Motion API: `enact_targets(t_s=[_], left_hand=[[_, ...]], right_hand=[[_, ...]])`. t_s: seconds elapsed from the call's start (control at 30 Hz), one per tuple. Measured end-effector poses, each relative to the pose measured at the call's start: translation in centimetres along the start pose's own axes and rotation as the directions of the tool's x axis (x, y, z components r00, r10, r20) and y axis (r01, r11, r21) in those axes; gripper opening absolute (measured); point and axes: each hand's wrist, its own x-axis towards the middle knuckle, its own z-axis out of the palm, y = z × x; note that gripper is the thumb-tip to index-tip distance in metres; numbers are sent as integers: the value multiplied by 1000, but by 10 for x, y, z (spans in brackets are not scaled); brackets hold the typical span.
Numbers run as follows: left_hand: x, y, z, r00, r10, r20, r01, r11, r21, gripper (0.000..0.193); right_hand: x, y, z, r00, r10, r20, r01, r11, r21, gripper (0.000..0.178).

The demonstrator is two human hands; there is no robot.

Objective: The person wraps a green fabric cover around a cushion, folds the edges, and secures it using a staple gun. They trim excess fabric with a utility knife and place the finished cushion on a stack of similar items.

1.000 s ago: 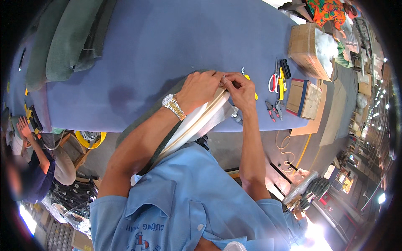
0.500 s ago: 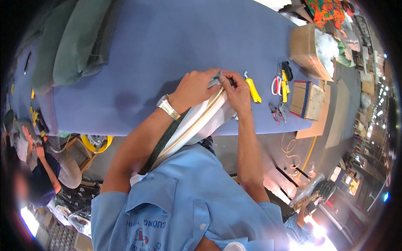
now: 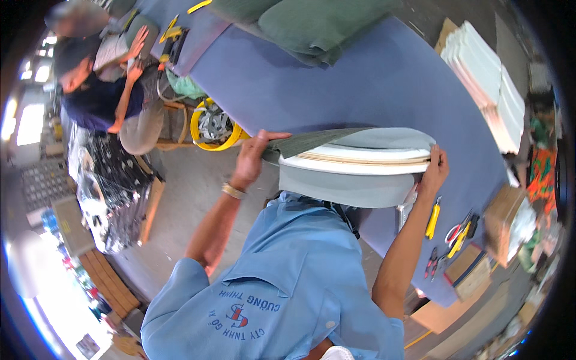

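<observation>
Plastic-wrapped black material (image 3: 114, 174), glossy, at far left. Above it, co-worker (image 3: 99, 108) in dark top. Next, yellow-and-black hand tool (image 3: 172, 45) and yellow-rimmed bucket (image 3: 199, 141) with pale contents, the latter below the table's edge.

Gold-toned wristwatch (image 3: 233, 191); beyond it, left hand (image 3: 253, 157), closed round the left end of a fabric-covered curved panel, index finger stretched out along the cloth. Fabric-covered curved panel (image 3: 354, 161): wooden edge between white padding layers, dark green cloth over the upper left, grey flap hanging below; held level before a light-blue shirt (image 3: 282, 258), across the near edge of a blue-covered table (image 3: 384, 78). Contact with table: cannot tell. Folded dark green fabric (image 3: 318, 27) at the far side.

Right hand (image 3: 435, 171), fingers pinching the panel's right end. Below it, yellow-handled tool (image 3: 432, 221) and red-handled pliers (image 3: 430, 264), apart. Further right, scissors (image 3: 453, 234) beside a yellow cutter (image 3: 459, 242); small carton (image 3: 469, 275); stacked white sheets (image 3: 489, 81); cardboard box (image 3: 503, 216) with white stuffing.
</observation>
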Motion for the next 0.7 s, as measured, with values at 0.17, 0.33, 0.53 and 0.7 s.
enact_targets(t_s=[0.17,0.33,0.53,0.7], left_hand=[[14,2,45,942,88,-325,-104,994,-33,65],[53,23,74,920,232,-316,-206,972,114,62],[78,-6,67,917,242,-316,-287,953,-102,63],[68,-22,55,892,282,-354,-347,928,-136,65]], right_hand=[[-4,-22,-21,997,-50,61,57,992,-116,30],[-57,-117,14,844,-491,215,536,770,-345,44],[-116,-157,141,441,-480,758,785,615,-67,41],[-112,-156,181,446,-283,849,721,675,-154,25]])
